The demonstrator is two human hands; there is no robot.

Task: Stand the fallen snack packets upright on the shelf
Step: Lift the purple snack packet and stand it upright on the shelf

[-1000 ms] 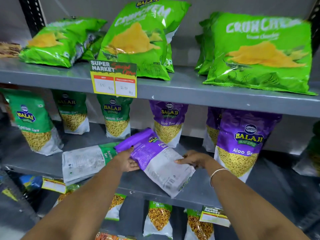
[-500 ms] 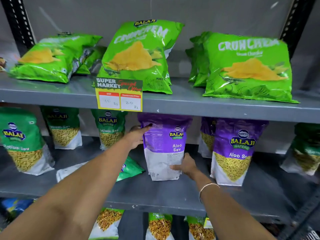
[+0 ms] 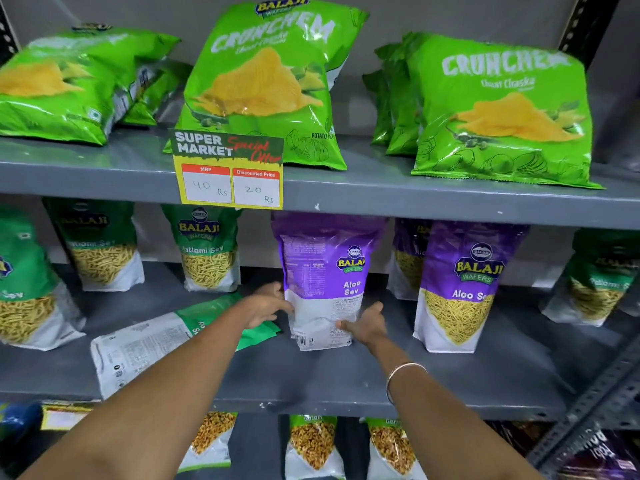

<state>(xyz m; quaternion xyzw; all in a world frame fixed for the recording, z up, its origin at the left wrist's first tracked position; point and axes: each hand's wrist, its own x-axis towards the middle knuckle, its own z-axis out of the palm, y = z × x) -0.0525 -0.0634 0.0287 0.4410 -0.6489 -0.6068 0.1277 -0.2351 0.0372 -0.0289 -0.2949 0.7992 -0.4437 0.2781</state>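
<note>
A purple Aloo Sev packet (image 3: 325, 271) stands upright on the middle shelf (image 3: 311, 379), its back panel turned toward me. My left hand (image 3: 265, 304) presses against its lower left edge. My right hand (image 3: 367, 323) holds its lower right corner. To the left, a green Ratlami Sev packet (image 3: 149, 344) lies flat on its face under my left forearm.
Upright green sev packets (image 3: 207, 251) line the back left, purple Aloo Sev packets (image 3: 460, 285) stand at right. Green Crunchem chip bags (image 3: 266, 81) sit on the upper shelf behind a price tag (image 3: 228, 171). More packets fill the lower shelf (image 3: 311, 445).
The purple packet went from lying tilted on the shelf to standing upright. My left hand slid from its top down to its lower left edge; my right hand stays at its base.
</note>
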